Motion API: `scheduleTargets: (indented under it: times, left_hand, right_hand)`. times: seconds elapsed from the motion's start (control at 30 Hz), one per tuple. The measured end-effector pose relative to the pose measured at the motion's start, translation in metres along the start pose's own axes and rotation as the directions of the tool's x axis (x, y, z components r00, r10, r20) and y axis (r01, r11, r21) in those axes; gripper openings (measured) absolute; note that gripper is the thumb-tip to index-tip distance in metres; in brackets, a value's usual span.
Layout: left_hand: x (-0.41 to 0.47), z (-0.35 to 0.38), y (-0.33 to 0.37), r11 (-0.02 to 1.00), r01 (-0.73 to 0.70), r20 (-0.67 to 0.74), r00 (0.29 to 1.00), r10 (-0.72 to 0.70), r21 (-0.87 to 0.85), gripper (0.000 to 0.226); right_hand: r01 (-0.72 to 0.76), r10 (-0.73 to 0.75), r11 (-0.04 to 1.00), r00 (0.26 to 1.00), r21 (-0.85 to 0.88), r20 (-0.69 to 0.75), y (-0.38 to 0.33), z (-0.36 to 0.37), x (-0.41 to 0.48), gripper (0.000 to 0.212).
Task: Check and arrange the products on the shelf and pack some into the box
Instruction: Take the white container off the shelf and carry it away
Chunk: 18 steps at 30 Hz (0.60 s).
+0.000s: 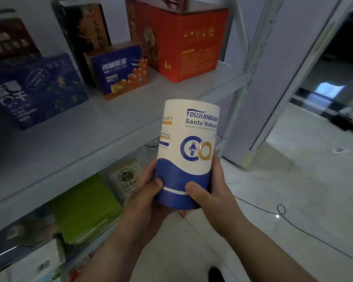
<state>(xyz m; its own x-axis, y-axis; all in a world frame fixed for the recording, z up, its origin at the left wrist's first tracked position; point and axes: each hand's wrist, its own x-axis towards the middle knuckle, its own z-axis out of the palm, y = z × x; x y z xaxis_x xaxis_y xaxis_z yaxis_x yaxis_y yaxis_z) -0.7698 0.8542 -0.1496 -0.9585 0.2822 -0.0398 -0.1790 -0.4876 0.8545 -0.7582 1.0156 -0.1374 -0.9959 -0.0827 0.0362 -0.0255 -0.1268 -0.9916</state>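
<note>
A white and blue cylindrical canister with blue lettering is upright in front of the shelf edge, label toward me. My left hand grips its blue lower part from the left, thumb across the front. My right hand grips the same lower part from the right. The grey shelf board lies behind and to the left of it. On the shelf stand a red-orange box, a small blue box with orange print, a large dark blue box and two dark boxes at the back.
The lower shelf holds a green package and a pale square packet. A white shelf upright rises right of the canister. A thin cable runs across the glossy tiled floor. A doorway opens at the far right.
</note>
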Motion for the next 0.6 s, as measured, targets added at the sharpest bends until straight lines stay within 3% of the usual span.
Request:
scheduleTargets:
  times: [0.1,0.2,0.23,0.3,0.37,0.47,0.6]
  left_hand:
    - [0.003,0.005,-0.018,0.993,0.104,0.025,0.994,-0.106,0.05,0.056]
    - [-0.002,0.014,-0.041,0.966,0.176,0.033,0.982,-0.186,0.191,0.047]
    - [-0.005,0.018,-0.048,0.957,0.196,0.056,0.976,-0.212,0.215,0.051]
    - [-0.013,0.029,-0.061,0.934,0.249,0.125,0.949,-0.288,0.257,0.086]
    - [-0.022,0.044,-0.072,0.912,0.305,0.21,0.907,-0.366,0.273,0.107]
    - [-0.041,0.065,-0.09,0.89,0.394,0.305,0.839,-0.45,0.229,0.109]
    - [-0.089,0.102,-0.117,0.832,0.477,0.469,0.688,-0.554,0.283,0.106]
  right_hand:
    - [-0.036,0.012,0.993,0.979,-0.112,-0.203,0.012,-0.011,-0.031,0.11]
    - [-0.089,0.024,0.982,0.935,-0.167,-0.355,0.02,-0.026,-0.07,0.104]
    - [-0.105,0.03,0.98,0.919,-0.172,-0.393,0.021,-0.031,-0.084,0.099]
    - [-0.133,0.025,0.97,0.885,-0.202,-0.465,0.022,-0.038,-0.112,0.088]
    - [-0.139,-0.004,0.964,0.847,-0.229,-0.531,0.021,-0.043,-0.141,0.078]
    - [-0.133,-0.024,0.969,0.79,-0.21,-0.613,0.018,-0.049,-0.182,0.077]
    - [-0.152,0.117,0.988,0.777,-0.004,-0.619,0.015,-0.06,-0.255,0.09]
